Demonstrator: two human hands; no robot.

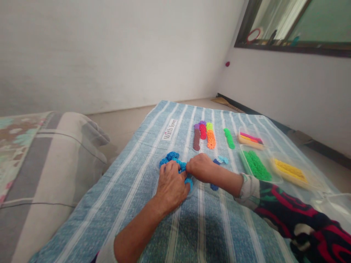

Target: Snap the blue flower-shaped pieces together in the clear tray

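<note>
My left hand (pixel 172 184) and my right hand (pixel 201 168) are close together near the middle of the striped blue cloth (pixel 142 153), and both are pinched shut on a blue chain (pixel 175 162) made of little bumpy pieces. The chain curls away from my left hand toward the far edge of the cloth, and one end peeks out under my left thumb. My hands almost touch each other where they hold it. Just past my right hand lie a few loose blue pieces (pixel 221 160), some light and one dark. Farther off, near the far edge, sit short rows of the same bumpy pieces: a brown row (pixel 196 139), a pink row (pixel 203 130), an orange row (pixel 211 139) and a green row (pixel 229 138), side by side but the green one a bit apart. Along the right edge of the cloth are clear trays: one with green pieces (pixel 257 165), one with yellow pieces (pixel 291 171) and one farther back with pink and yellow pieces (pixel 250 138). A small white label (pixel 169 129) with writing is sewn on the cloth near the far edge. A gray cushion (pixel 55 160) lies beside the left edge.
</note>
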